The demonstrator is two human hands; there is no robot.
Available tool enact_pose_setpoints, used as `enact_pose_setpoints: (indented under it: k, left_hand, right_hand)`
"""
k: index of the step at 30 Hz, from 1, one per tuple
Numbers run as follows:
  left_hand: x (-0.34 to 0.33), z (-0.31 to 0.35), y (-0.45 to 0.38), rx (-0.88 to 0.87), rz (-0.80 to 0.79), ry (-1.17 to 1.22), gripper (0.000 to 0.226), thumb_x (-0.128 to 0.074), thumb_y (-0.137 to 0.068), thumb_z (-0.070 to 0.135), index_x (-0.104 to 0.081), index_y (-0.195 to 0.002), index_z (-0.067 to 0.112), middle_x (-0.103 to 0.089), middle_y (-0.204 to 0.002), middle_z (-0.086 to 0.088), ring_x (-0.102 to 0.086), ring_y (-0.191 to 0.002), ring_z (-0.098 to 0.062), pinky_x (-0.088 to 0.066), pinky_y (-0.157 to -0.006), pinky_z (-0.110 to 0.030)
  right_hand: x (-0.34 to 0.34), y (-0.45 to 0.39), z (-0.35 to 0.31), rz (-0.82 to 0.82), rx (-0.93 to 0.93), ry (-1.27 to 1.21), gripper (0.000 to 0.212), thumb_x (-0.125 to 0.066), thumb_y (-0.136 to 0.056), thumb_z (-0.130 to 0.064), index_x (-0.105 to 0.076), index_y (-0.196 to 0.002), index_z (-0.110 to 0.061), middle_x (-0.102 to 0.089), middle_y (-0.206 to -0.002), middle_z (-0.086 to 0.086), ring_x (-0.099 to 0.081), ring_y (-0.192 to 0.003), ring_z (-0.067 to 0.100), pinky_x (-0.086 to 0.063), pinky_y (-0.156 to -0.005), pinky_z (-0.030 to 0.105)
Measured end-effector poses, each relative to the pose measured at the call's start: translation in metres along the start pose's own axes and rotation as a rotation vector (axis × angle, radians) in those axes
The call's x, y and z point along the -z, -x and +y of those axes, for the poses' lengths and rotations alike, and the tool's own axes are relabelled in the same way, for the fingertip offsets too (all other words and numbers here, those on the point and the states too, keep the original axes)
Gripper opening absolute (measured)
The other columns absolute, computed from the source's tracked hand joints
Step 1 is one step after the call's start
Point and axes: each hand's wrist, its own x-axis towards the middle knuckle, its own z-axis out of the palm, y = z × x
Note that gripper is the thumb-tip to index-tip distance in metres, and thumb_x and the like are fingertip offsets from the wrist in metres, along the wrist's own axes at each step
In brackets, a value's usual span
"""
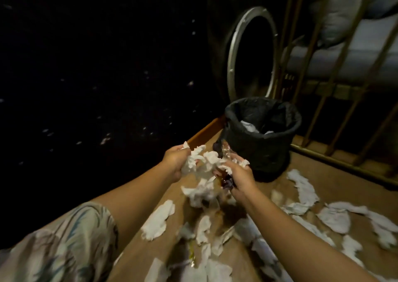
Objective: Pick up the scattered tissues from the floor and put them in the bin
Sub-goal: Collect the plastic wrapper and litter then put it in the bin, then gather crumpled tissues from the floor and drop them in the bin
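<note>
Left hand [175, 160]: curled shut around a wad of crumpled tissues [193, 160], raised above the floor. Right hand [238, 175]: likewise clenched on tissues, plus a dark crinkled wrapper [226, 181] pinched low in the same grip; something clear and shiny, probably plastic, sticking up near the fingertips. Both bundles held close together, nearly touching, apparently to merge them into one load before the drop. One loose strand hanging below, between the hands, towards a clump on the floor [201, 195].

Bin [262, 139] just beyond the right hand, lined with a black bag, mouth open, a few white pieces already inside. Placed upright against the railing [336, 100], near enough for a short reach.

Floor [336, 187]: brown, with many tissues lying scattered, mostly right and towards the camera [301, 187]. Dark stain among the near pieces, so some probably damp.

Judgement: early stage; load in hand ready for the bin, most of the litter not yet collected. Risk: hanging strand dropping off on the way.
</note>
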Motion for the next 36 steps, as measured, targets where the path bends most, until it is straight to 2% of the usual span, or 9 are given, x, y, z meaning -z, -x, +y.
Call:
enact_pose_setpoints:
  k: [6, 8, 11, 15, 18, 21, 26, 29, 36]
  left_hand:
    - [-0.100, 0.047, -0.047, -0.039, -0.209, 0.001, 0.018, -0.043, -0.099, 0.005, -0.060, -0.105, 0.007, -0.067, -0.090, -0.015, -0.064, -0.078, -0.027, -0.053, -0.063, -0.033]
    - [-0.133, 0.065, -0.067, -0.050, -0.236, 0.051, 0.022, -0.047, -0.097, 0.008, -0.060, -0.113, 0.005, -0.068, -0.100, -0.020, -0.066, -0.083, -0.032, -0.056, -0.064, -0.033]
    - [-0.172, 0.083, -0.088, -0.058, -0.245, 0.116, 0.039, -0.062, -0.085, 0.025, -0.057, -0.117, 0.003, -0.069, -0.103, -0.016, -0.067, -0.084, -0.032, -0.060, -0.076, -0.041]
    - [-0.201, 0.093, -0.102, -0.015, -0.210, 0.226, 0.075, -0.071, -0.056, 0.039, -0.038, -0.120, 0.016, -0.056, -0.120, -0.013, -0.061, -0.103, -0.034, -0.053, -0.091, -0.048]
    - [-0.204, 0.096, -0.101, 0.017, -0.230, 0.290, 0.074, -0.061, -0.054, 0.022, -0.033, -0.122, 0.017, -0.047, -0.119, -0.018, -0.055, -0.102, -0.036, -0.051, -0.090, -0.053]
    - [-0.200, 0.094, -0.106, 0.047, -0.296, 0.347, 0.084, -0.053, -0.057, 0.005, -0.029, -0.138, 0.014, -0.044, -0.127, -0.019, -0.053, -0.101, -0.035, -0.049, -0.093, -0.052]
    - [-0.186, 0.086, -0.129, -0.038, -0.378, 0.129, 0.074, -0.043, -0.087, -0.002, -0.018, -0.150, 0.028, -0.041, -0.142, -0.014, -0.052, -0.118, -0.033, -0.046, -0.096, -0.038]
    - [-0.165, 0.078, -0.137, -0.080, -0.438, 0.054, 0.065, -0.045, -0.086, -0.005, -0.034, -0.145, 0.023, -0.054, -0.128, -0.018, -0.060, -0.110, -0.034, -0.052, -0.076, -0.033]
    - [-0.105, 0.042, -0.120, -0.140, -0.460, 0.004, 0.031, -0.055, -0.094, 0.005, -0.057, -0.124, 0.014, -0.066, -0.100, -0.006, -0.066, -0.079, -0.014, -0.051, -0.064, -0.024]
  right_hand:
    - [0.017, -0.053, -0.090, 0.207, 0.182, -0.227, 0.043, -0.073, -0.077, -0.007, -0.065, -0.120, -0.010, -0.070, -0.111, 0.022, -0.070, -0.095, 0.035, -0.056, -0.087, 0.049]
    - [0.019, -0.066, -0.121, 0.302, 0.242, -0.275, 0.044, -0.076, -0.074, -0.018, -0.066, -0.116, -0.008, -0.071, -0.107, 0.017, -0.072, -0.085, 0.030, -0.061, -0.067, 0.039]
    - [0.025, -0.080, -0.162, 0.486, 0.314, -0.273, 0.024, -0.068, -0.082, -0.022, -0.065, -0.104, -0.012, -0.069, -0.080, 0.006, -0.064, -0.052, 0.015, -0.045, -0.039, 0.020]
    - [0.025, -0.099, -0.184, 0.520, 0.370, -0.355, 0.020, -0.048, -0.088, -0.022, -0.063, -0.087, -0.010, -0.064, -0.076, 0.008, -0.063, -0.059, 0.020, -0.050, -0.054, 0.027]
    - [0.022, -0.110, -0.183, 0.487, 0.336, -0.414, 0.045, -0.042, -0.095, -0.039, -0.061, -0.111, -0.002, -0.067, -0.105, 0.023, -0.066, -0.095, 0.038, -0.053, -0.087, 0.049]
    - [0.015, -0.111, -0.173, 0.445, 0.261, -0.391, 0.058, -0.038, -0.095, -0.047, -0.053, -0.129, -0.002, -0.060, -0.125, 0.027, -0.057, -0.116, 0.044, -0.041, -0.101, 0.057]
    - [-0.005, -0.087, -0.154, 0.492, 0.235, -0.288, 0.039, -0.038, -0.093, -0.010, -0.050, -0.128, 0.003, -0.060, -0.115, 0.027, -0.056, -0.113, 0.044, -0.038, -0.102, 0.061]
    - [-0.017, -0.069, -0.146, 0.580, 0.262, -0.104, 0.036, -0.029, -0.097, 0.007, -0.048, -0.127, 0.003, -0.052, -0.111, 0.011, -0.051, -0.116, 0.036, -0.034, -0.108, 0.052]
    - [-0.036, -0.055, -0.091, 0.571, 0.270, 0.135, 0.030, -0.042, -0.100, -0.012, -0.055, -0.126, -0.011, -0.066, -0.103, 0.005, -0.067, -0.097, 0.021, -0.054, -0.077, 0.029]
